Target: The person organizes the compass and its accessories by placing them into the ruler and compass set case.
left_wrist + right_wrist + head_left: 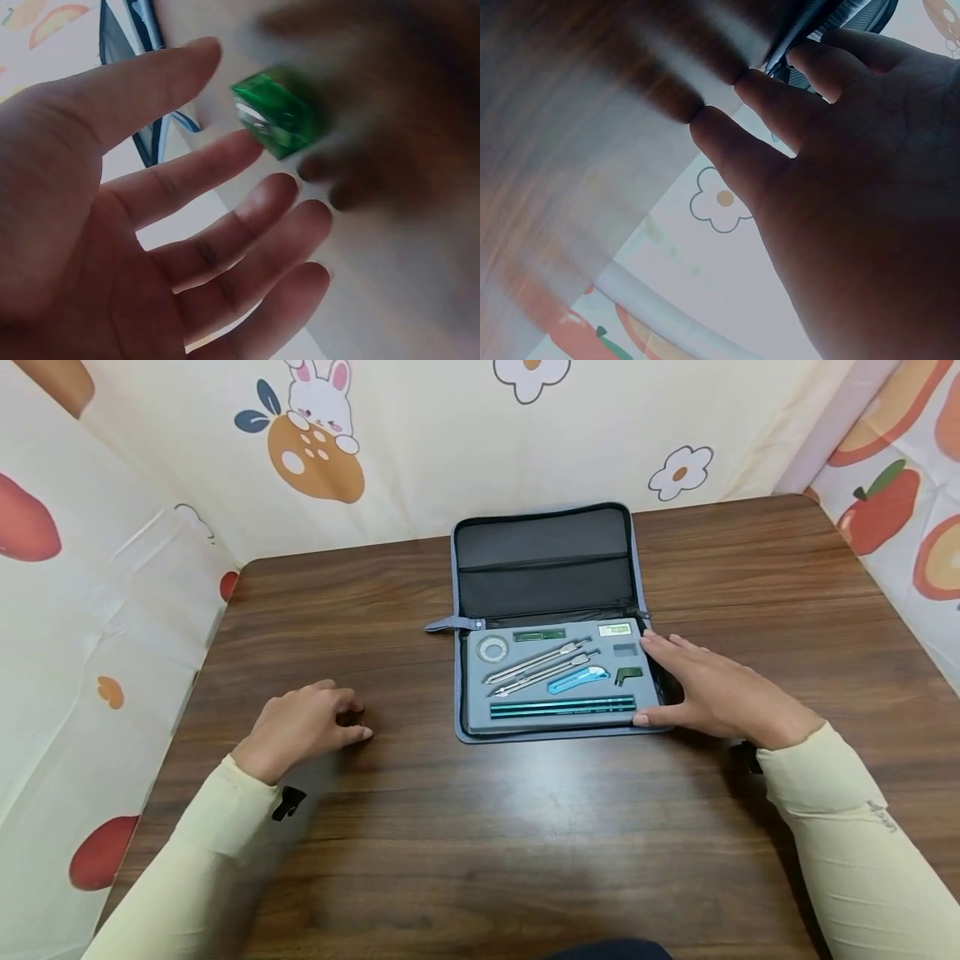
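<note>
My left hand (303, 727) is low over the table left of the case, fingers loosely bent, thumb apart. In the left wrist view a small green see-through block (276, 112) is by the index fingertip; its kind is unclear, and the hand hides it in the head view. My right hand (720, 693) touches the right edge of the grey tray (525, 727), thumb at the near corner, fingertips at the far one. The tray lies in an open zip case (543, 539) and holds two compasses (536, 662), a blue utility knife (577, 680) and dark green pencils (562, 708).
Also in the tray are a ring-shaped piece (492, 649), a green strip (539, 635), a white eraser-like block (615, 630), a green angled piece (628, 673) and a dark recess. A pull strap (453, 623) sticks out left. Patterned curtain (450, 443) borders the wooden table (510, 852).
</note>
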`<action>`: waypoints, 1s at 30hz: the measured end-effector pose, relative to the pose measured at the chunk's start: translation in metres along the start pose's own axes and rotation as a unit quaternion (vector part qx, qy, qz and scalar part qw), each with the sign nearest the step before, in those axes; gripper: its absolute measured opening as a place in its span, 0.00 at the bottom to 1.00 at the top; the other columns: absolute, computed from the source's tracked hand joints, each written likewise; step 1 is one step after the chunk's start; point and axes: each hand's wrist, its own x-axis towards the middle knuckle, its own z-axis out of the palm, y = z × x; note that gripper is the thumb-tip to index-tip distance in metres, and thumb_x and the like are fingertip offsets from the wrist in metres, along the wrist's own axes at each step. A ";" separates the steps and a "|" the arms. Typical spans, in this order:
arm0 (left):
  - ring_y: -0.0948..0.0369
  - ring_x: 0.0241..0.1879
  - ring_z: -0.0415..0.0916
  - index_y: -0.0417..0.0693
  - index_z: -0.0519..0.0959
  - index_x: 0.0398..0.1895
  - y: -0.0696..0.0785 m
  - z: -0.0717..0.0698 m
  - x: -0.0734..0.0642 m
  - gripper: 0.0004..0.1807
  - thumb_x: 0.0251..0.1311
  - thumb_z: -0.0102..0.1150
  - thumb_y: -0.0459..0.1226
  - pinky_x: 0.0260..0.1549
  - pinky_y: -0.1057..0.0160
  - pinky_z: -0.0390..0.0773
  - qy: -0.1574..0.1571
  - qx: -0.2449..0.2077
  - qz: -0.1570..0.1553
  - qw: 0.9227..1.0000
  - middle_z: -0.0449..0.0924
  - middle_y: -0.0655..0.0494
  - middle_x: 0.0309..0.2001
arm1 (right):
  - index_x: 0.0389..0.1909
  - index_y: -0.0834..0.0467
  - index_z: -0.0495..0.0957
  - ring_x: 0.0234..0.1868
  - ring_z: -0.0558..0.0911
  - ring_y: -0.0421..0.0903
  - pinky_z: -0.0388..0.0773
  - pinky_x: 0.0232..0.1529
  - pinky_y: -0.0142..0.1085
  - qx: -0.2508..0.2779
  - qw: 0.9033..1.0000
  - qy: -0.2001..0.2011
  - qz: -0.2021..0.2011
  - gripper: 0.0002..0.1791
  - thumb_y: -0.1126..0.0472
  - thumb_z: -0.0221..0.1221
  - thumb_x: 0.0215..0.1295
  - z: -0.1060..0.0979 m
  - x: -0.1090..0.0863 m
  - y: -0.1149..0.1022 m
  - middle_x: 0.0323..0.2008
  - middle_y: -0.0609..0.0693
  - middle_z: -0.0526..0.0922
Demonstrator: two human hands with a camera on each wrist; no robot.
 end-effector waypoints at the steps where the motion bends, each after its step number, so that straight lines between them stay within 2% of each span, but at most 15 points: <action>1: 0.52 0.41 0.80 0.52 0.85 0.48 -0.001 0.001 -0.002 0.20 0.59 0.70 0.53 0.33 0.42 0.79 0.000 0.001 0.003 1.000 0.80 0.53 0.43 | 0.81 0.53 0.46 0.77 0.50 0.64 0.54 0.65 0.70 0.000 1.000 0.000 0.001 0.67 0.17 0.56 0.49 0.000 0.000 0.000 0.78 0.62 0.50; 5: 0.55 0.37 0.80 0.54 0.83 0.42 -0.005 0.004 -0.006 0.13 0.57 0.72 0.46 0.29 0.44 0.78 0.013 0.000 0.018 1.000 0.78 0.58 0.38 | 0.81 0.53 0.46 0.77 0.51 0.64 0.55 0.63 0.71 -0.002 1.000 0.000 0.005 0.67 0.17 0.56 0.49 -0.002 0.000 0.000 0.78 0.62 0.50; 10: 0.56 0.35 0.80 0.55 0.82 0.39 -0.006 0.006 -0.004 0.07 0.59 0.69 0.42 0.27 0.45 0.77 0.025 -0.002 0.029 0.999 0.79 0.59 0.37 | 0.81 0.53 0.46 0.77 0.50 0.63 0.54 0.64 0.71 -0.005 1.000 -0.002 0.005 0.67 0.18 0.56 0.49 -0.004 0.001 0.000 0.78 0.60 0.50; 17: 0.54 0.35 0.80 0.52 0.84 0.42 -0.001 0.007 0.009 0.08 0.61 0.65 0.41 0.28 0.45 0.78 0.039 -0.004 0.013 0.999 0.81 0.56 0.38 | 0.81 0.53 0.47 0.77 0.50 0.63 0.52 0.66 0.69 0.005 1.000 -0.003 0.001 0.66 0.18 0.56 0.50 0.000 -0.001 -0.002 0.78 0.60 0.50; 20: 0.53 0.36 0.81 0.51 0.84 0.46 0.007 0.007 0.019 0.11 0.63 0.64 0.41 0.27 0.45 0.78 0.058 -0.002 0.022 0.998 0.82 0.55 0.41 | 0.81 0.52 0.46 0.77 0.49 0.62 0.51 0.67 0.68 0.008 1.000 -0.001 0.002 0.66 0.18 0.56 0.50 0.001 -0.002 -0.001 0.79 0.58 0.49; 22: 0.53 0.35 0.81 0.51 0.84 0.49 0.014 0.006 0.025 0.12 0.63 0.63 0.41 0.25 0.46 0.78 0.076 0.000 0.040 0.996 0.82 0.54 0.41 | 0.81 0.51 0.46 0.78 0.49 0.61 0.51 0.66 0.69 0.008 1.000 0.002 0.002 0.65 0.18 0.56 0.50 0.002 -0.003 -0.001 0.79 0.57 0.50; 27: 0.56 0.31 0.80 0.52 0.85 0.49 0.038 -0.001 0.042 0.12 0.64 0.64 0.41 0.21 0.50 0.78 0.127 -0.004 0.090 0.988 0.82 0.55 0.41 | 0.81 0.51 0.47 0.77 0.50 0.61 0.52 0.66 0.69 0.010 1.000 0.008 -0.001 0.65 0.18 0.56 0.51 0.001 -0.003 -0.002 0.79 0.57 0.50; 30: 0.56 0.31 0.80 0.52 0.85 0.49 0.054 -0.007 0.051 0.12 0.64 0.64 0.41 0.22 0.50 0.78 0.145 -0.011 0.110 0.983 0.83 0.56 0.42 | 0.81 0.51 0.47 0.78 0.49 0.61 0.51 0.67 0.67 0.012 1.000 0.009 -0.006 0.64 0.19 0.57 0.51 -0.001 -0.003 -0.002 0.79 0.56 0.50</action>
